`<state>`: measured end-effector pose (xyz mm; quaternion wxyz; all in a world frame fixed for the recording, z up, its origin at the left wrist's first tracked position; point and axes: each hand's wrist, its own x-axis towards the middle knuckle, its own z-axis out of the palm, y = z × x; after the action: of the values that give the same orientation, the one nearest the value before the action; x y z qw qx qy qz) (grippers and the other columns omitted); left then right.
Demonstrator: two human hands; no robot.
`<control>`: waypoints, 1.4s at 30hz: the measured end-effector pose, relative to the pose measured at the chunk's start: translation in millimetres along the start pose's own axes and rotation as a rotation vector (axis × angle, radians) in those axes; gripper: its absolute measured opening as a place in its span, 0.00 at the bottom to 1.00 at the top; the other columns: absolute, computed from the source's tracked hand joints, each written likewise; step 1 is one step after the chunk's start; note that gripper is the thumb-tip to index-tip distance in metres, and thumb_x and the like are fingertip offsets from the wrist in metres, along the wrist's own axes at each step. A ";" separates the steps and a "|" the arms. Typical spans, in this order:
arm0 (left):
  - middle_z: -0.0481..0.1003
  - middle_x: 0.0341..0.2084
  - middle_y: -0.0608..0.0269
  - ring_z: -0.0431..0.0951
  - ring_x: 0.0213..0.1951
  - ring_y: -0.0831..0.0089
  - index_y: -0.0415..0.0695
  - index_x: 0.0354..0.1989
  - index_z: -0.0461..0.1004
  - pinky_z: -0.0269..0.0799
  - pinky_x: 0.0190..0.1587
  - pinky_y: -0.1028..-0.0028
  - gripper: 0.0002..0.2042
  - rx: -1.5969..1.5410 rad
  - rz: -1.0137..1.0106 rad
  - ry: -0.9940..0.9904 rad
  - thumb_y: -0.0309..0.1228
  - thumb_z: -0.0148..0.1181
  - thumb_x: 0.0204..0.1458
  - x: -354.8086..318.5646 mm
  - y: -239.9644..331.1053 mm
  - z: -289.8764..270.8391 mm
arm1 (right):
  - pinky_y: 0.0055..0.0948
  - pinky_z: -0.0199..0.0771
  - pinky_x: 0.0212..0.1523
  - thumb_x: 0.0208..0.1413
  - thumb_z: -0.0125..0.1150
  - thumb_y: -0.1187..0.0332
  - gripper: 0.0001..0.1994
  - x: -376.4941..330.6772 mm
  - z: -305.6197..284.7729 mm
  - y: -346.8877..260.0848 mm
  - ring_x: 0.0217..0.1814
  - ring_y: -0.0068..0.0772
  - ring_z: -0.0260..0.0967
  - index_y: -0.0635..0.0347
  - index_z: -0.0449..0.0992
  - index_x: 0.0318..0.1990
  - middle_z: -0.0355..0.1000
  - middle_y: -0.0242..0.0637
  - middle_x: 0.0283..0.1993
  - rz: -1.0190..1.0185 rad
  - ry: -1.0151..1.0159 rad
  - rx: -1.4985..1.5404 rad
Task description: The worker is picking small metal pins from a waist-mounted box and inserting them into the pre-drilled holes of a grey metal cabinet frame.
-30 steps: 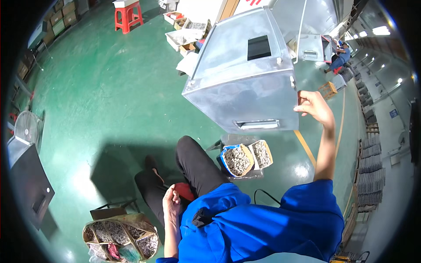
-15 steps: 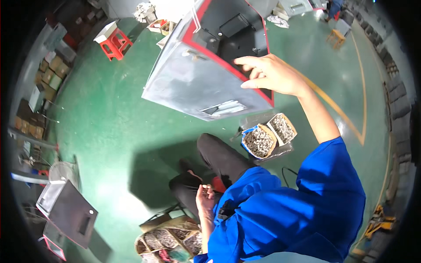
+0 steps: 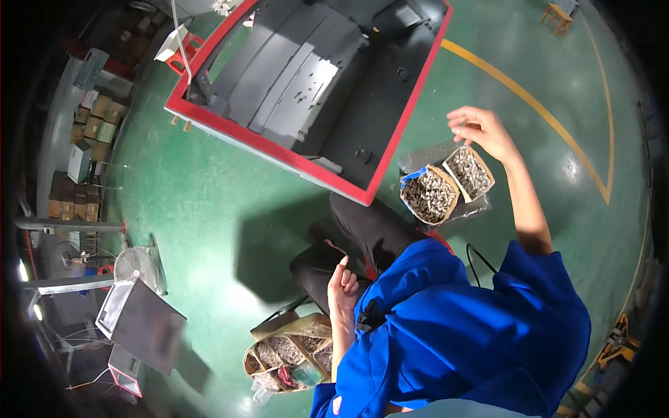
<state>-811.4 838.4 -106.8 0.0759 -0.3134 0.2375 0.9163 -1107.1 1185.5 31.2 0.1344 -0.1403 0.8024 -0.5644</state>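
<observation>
A metal cabinet (image 3: 411,101) with a red rim and grey inside fills the upper middle, its open side facing up toward me. My right hand (image 3: 483,132) is off the cabinet, to its right, with loosely bent fingers apart and nothing seen in them. It is just beyond a carton of small metal pieces (image 3: 472,174). Beside that stands a second, blue-edged carton of similar pieces (image 3: 430,197). My left hand (image 3: 342,284) rests by my lap, fingers curled and thumb up; whatever it may hold is hidden.
A divided basket (image 3: 310,324) with small parts and a green bag stands at my left. Farther left are a round fan (image 3: 139,270) and a dark metal box (image 3: 146,324). A red stool (image 3: 182,61) shows behind the cabinet. A yellow line (image 3: 519,89) crosses the green floor.
The cabinet has turned, showing much more of its inside, and sits farther left in view. My right hand has left its red rim and moved toward the cartons. My left hand stays by my lap.
</observation>
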 end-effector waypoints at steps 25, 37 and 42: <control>0.68 0.23 0.68 0.60 0.21 0.83 0.43 0.34 0.70 0.52 0.20 0.84 0.10 -0.022 0.028 0.051 0.36 0.47 0.60 8.0 -8.8 42.1 | 0.44 0.73 0.41 0.42 0.65 0.70 0.17 -25.1 129.5 187.3 0.44 0.51 0.71 0.63 0.70 0.41 0.67 0.52 0.44 -0.006 -0.370 -0.956; 0.68 0.22 0.69 0.60 0.21 0.84 0.43 0.33 0.70 0.51 0.19 0.84 0.11 0.028 0.004 0.052 0.36 0.47 0.60 14.4 -11.0 41.4 | 0.41 0.75 0.38 0.35 0.68 0.72 0.23 -32.0 144.7 189.1 0.43 0.49 0.71 0.62 0.68 0.43 0.66 0.50 0.43 -0.010 -0.234 -0.986; 0.67 0.22 0.69 0.59 0.20 0.83 0.44 0.33 0.69 0.53 0.21 0.85 0.11 0.054 -0.052 0.000 0.37 0.45 0.60 11.2 -10.3 45.1 | 0.42 0.73 0.37 0.36 0.66 0.76 0.16 -30.7 135.5 204.3 0.37 0.53 0.72 0.63 0.71 0.36 0.69 0.52 0.39 -0.027 -0.181 -0.785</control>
<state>-841.5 869.0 -86.5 0.1084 -0.3172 0.2539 0.9073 -1043.1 1145.6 -204.0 0.1334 -0.2404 0.9400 -0.2022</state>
